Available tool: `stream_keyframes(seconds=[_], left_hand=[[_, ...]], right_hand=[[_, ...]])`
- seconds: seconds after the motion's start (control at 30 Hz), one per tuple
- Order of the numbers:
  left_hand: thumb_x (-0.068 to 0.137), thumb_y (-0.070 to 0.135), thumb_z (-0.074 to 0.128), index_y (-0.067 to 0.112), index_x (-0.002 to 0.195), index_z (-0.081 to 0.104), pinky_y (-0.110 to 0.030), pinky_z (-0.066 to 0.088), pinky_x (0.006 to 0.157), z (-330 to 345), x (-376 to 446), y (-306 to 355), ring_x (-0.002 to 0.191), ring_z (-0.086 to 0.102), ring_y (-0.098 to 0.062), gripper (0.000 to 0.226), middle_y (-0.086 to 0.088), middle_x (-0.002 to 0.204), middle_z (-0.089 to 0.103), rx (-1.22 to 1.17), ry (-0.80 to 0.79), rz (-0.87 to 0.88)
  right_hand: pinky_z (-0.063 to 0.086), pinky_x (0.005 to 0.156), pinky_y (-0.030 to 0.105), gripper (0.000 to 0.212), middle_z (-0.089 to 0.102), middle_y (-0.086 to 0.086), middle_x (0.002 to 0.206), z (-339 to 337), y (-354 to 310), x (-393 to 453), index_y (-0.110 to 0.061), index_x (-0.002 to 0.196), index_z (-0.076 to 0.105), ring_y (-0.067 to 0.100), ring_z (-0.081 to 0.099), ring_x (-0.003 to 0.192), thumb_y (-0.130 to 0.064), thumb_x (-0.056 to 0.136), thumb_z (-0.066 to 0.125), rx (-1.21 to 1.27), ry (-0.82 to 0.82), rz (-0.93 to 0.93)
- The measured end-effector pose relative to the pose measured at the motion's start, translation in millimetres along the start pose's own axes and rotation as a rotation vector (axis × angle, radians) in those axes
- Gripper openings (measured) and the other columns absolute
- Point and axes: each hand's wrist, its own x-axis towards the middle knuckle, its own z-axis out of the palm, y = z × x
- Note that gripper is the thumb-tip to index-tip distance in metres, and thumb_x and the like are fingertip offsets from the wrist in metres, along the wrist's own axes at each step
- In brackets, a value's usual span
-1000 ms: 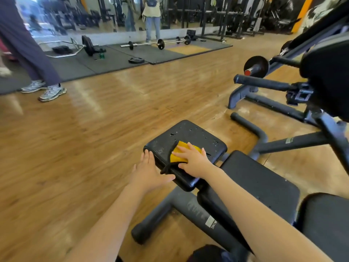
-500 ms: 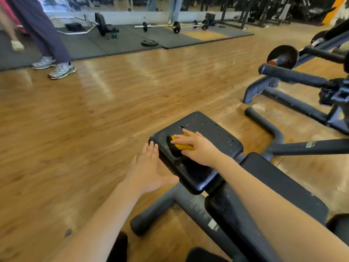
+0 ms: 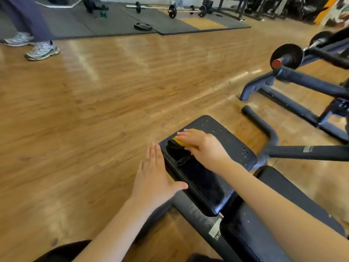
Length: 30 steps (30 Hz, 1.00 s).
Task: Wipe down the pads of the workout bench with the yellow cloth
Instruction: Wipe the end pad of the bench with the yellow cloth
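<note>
Two hands are seen at the small end pad of the workout bench. The right hand is pressed flat, fingers extended and together, on the yellow cloth, of which only a narrow strip is shown beyond the fingertips, near the pad's far left corner. Compared with a second ago, the cloth is found shifted from the middle of the pad toward its left edge, so a sideways stroke is judged to be in progress. The left hand is laid open against the pad's left side, fingers straight and nothing gripped, where it was held before, apparently as a brace. The right half of the end pad is seen speckled with pale marks, so that part is judged unwiped. The longer pad nearer the person is not yet touched by the cloth, and most of the task is judged to remain.
</note>
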Motion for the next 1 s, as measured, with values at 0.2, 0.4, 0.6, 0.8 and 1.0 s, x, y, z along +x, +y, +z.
stream_keyframes(seconds=[0.2,0.4,0.6,0.8,1.0], left_hand=[[0.068,0.075,0.056,0.009,0.142,-0.026,-0.037,0.0,0.119,4,1,-4,0.141,-0.023,-0.018,0.128,-0.007,0.151,-0.029,-0.075,0.008,-0.029],[0.067,0.074,0.056,0.009,0.141,-0.028,-0.035,-0.002,0.116,3,4,-5,0.14,-0.025,-0.017,0.129,-0.006,0.151,-0.031,-0.097,-0.007,-0.006],[0.068,0.071,0.058,0.007,0.141,-0.027,-0.036,0.001,0.117,1,3,-4,0.14,-0.024,-0.018,0.129,-0.007,0.151,-0.03,-0.109,-0.019,0.001],[0.067,0.072,0.058,0.006,0.142,-0.025,-0.035,0.002,0.118,2,4,-3,0.142,-0.021,-0.019,0.13,-0.008,0.152,-0.027,-0.095,-0.02,-0.002],[0.069,0.071,0.058,0.007,0.141,-0.026,-0.035,0.003,0.116,0,4,-3,0.141,-0.022,-0.019,0.128,-0.007,0.152,-0.028,-0.115,-0.043,0.0]], right_hand=[[0.011,0.117,0.03,0.042,0.039,-0.005,0.146,13,-16,13,-0.019,0.132,0.049,0.013,0.026,0.14,-0.012,0.092,0.053,-0.093,-0.17,-0.049],[0.03,0.107,0.024,0.053,0.055,0.0,0.133,-4,20,29,-0.016,0.12,0.061,0.022,0.046,0.128,0.014,0.081,0.044,-0.142,-0.082,-0.012],[0.039,0.106,0.033,0.049,0.054,0.003,0.135,-29,82,59,-0.013,0.118,0.063,0.024,0.055,0.119,0.011,0.082,0.041,-0.192,0.039,0.303],[0.032,0.109,0.027,0.056,0.047,0.007,0.141,-10,64,51,-0.012,0.125,0.057,0.024,0.039,0.133,0.016,0.081,0.036,-0.13,0.125,0.323],[0.011,0.119,0.029,0.057,0.038,0.001,0.147,23,-10,-5,-0.015,0.134,0.046,0.016,0.025,0.141,0.014,0.086,0.039,-0.045,-0.059,0.046]])
